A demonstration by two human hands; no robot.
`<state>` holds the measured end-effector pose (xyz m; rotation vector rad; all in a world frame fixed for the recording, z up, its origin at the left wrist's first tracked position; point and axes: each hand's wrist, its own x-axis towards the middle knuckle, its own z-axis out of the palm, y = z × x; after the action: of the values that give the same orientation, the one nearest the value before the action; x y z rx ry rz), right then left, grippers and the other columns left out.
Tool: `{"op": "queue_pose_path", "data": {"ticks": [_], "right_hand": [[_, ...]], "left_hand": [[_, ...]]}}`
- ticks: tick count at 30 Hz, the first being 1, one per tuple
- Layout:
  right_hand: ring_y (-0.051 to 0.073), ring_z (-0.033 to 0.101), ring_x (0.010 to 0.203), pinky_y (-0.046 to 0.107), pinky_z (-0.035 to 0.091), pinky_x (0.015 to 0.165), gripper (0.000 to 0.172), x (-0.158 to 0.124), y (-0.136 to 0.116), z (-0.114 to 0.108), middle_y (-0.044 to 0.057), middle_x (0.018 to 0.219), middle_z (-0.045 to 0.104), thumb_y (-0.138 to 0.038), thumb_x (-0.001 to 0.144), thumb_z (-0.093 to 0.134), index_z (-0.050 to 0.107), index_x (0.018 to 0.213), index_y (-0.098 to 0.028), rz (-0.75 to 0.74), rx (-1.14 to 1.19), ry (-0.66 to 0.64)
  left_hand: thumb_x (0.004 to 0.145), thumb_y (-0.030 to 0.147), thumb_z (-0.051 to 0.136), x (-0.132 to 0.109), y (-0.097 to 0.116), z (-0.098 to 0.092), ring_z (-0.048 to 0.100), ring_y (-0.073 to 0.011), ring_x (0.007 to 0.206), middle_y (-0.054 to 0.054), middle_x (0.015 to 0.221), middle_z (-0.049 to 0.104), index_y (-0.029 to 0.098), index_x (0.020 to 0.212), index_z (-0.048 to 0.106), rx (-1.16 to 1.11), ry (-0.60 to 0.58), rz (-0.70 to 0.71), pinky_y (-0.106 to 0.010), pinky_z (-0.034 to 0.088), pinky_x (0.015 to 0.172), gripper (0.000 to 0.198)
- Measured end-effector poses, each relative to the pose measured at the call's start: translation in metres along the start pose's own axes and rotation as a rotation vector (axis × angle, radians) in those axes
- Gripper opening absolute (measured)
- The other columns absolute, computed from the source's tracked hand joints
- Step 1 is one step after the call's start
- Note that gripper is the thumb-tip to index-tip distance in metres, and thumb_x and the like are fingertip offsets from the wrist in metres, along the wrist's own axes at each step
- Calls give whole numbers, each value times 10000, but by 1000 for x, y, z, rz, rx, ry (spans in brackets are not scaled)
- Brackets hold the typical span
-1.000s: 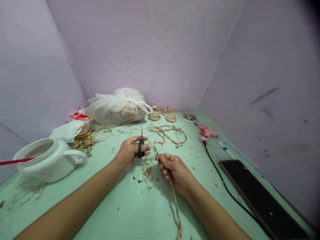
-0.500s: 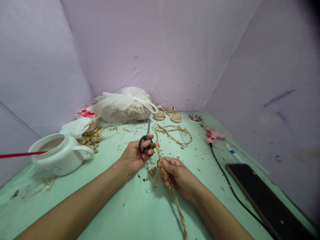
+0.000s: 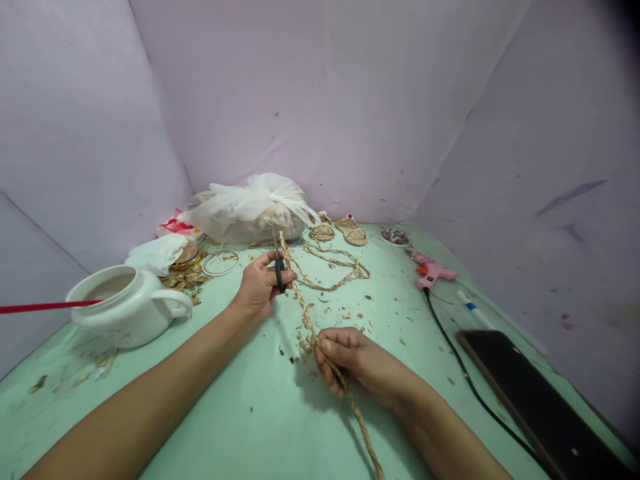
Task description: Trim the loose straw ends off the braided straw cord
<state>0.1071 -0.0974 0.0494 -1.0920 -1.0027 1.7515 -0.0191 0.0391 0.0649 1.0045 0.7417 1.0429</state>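
My left hand [image 3: 259,285] is closed around the black handle of a pair of scissors [image 3: 280,275], whose blades point away from me. Against its fingertips runs a braided straw rope [image 3: 303,308], its cut-looking far end rising beside the blades. Closer to me, my right hand [image 3: 357,363] pinches the same rope between thumb and fingers. From there the rope trails down past the bottom edge of the view. Beyond both hands, a loose loop of braid lies on the green table [image 3: 215,400]. Small straw scraps [image 3: 305,343] are scattered under the rope.
At left stands a white pot [image 3: 135,313] with a red stick in it. A white plastic bag [image 3: 250,210], a ring [image 3: 221,263] and woven straw pieces [image 3: 353,230] lie farther back. At right are a pink glue gun [image 3: 433,270] with its cord and a dark phone [image 3: 530,400].
My left hand has turned the scissors edge-on and shifted slightly left. The rope's upper part has swung left with it, and my right hand has come slightly nearer.
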Motion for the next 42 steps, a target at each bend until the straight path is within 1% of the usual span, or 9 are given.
{"op": "queue_pose_path", "data": {"ticks": [4,8,15,18,22,26,30,38,42], "right_hand": [[47,422,365,166,277,380,297,-7,-7,4,-40,455,496,-411,783,518,504,645,-148,-124,-52,-54],[70,485,423,192,346,444,305,-10,-12,3,2,523,552,-421,748,554,548,667,-127,-19,-69,-29],[113,538,554,267,456,536,448,1,-10,5,26,754,596,-402,659,651,476,1008,-183,-131,24,366],[142,548,656,266,473,504,473,5,-3,5,52,908,565,-337,640,666,465,1049,-212,-285,-151,563],[150,550,681,265,464,531,231,4,4,1,62,910,582,-289,729,567,606,940,-204,-490,-534,735],[113,510,461,252,425,471,188,2,3,3,7,536,553,-305,753,527,641,704,-164,-379,-441,532],[94,513,434,236,430,453,229,6,0,6,4,559,586,-372,659,632,593,668,-146,-275,-82,365],[19,322,366,176,213,346,200,5,-1,10,0,607,594,-324,663,653,611,724,-138,-308,60,376],[34,366,365,185,204,339,207,6,-1,8,5,590,592,-322,662,650,606,734,-133,-326,79,474]], "left_hand": [[448,75,660,0,-7,0,487,-66,413,52,505,562,150,809,499,85,7,69,-167,394,421,402],[431,100,666,-4,-3,6,481,-79,410,52,468,548,137,790,510,231,-20,55,-187,399,418,394],[469,144,668,-13,5,18,470,-88,380,54,447,540,137,802,530,390,7,79,-190,378,383,361],[499,141,640,-17,4,21,476,-91,385,48,463,545,141,810,536,436,-6,102,-188,372,380,328],[511,137,626,-18,4,22,473,-89,390,45,473,549,145,820,536,453,-20,105,-187,373,384,322],[474,135,650,-18,2,24,467,-89,397,50,455,538,146,803,528,398,-9,88,-190,376,392,351],[462,137,650,-17,-6,26,456,-83,386,62,436,521,151,784,506,316,-39,8,-188,369,392,354],[479,93,587,-21,-17,33,447,-74,353,49,474,543,159,793,482,286,-132,-128,-180,329,377,338],[547,136,568,-23,-17,36,435,-75,344,45,458,519,158,814,491,302,-191,-252,-176,304,368,278]]}}
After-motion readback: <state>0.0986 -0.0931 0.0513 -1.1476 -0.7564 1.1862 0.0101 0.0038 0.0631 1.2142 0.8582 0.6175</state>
